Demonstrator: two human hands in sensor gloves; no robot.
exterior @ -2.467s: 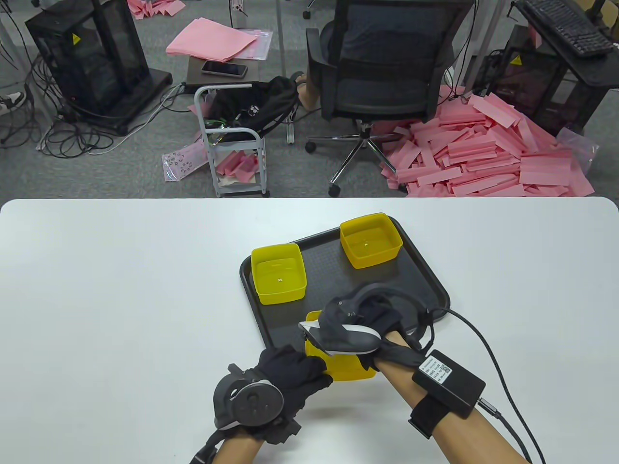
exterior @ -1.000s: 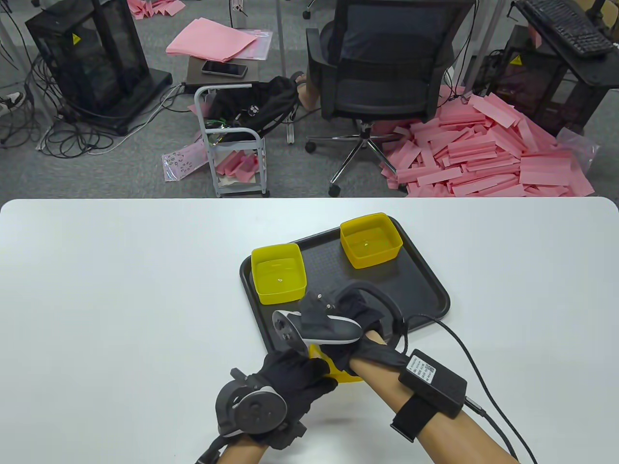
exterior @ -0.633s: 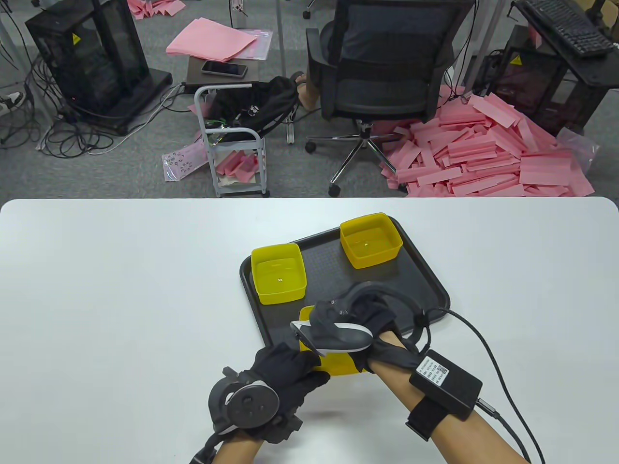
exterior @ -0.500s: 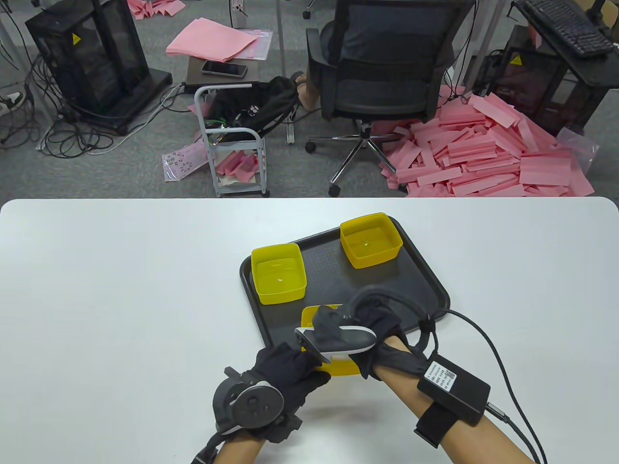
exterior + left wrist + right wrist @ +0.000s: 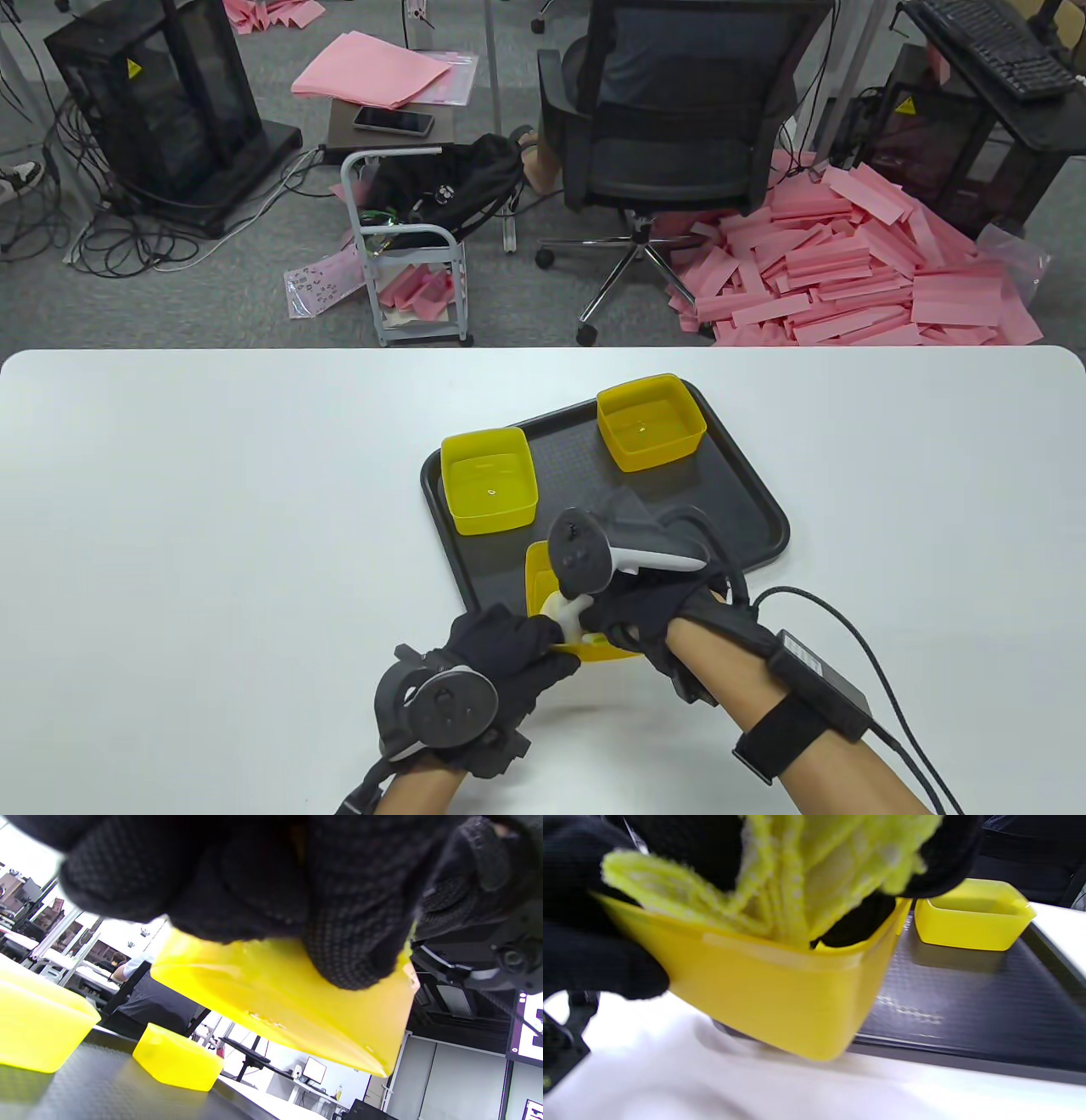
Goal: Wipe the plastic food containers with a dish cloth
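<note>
Gripping the container (image 5: 585,645) — left hand (image 5: 501,654), cloth (image 5: 806,878) inside.

My knit-gloved fingers (image 5: 352,942) grip glossy smooth plastic container (image 5: 763,984); nubby cloth (image 5: 806,870); matt, textured tray (image 5: 967,1001).

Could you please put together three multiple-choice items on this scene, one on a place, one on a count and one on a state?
1. Where does the cloth sit?
A. inside the held container
B. flat on the tray
C. on the floor

2. How many yellow containers show?
A. one
B. two
C. three

3. The held container is:
A. flat on the tray
B. lifted and tilted
C. upside down on the table

Answers: 1 A, the right hand presses it in; 2 C, two rest on the tray, one held; 3 B, the left hand grips it clear of the table.
</note>
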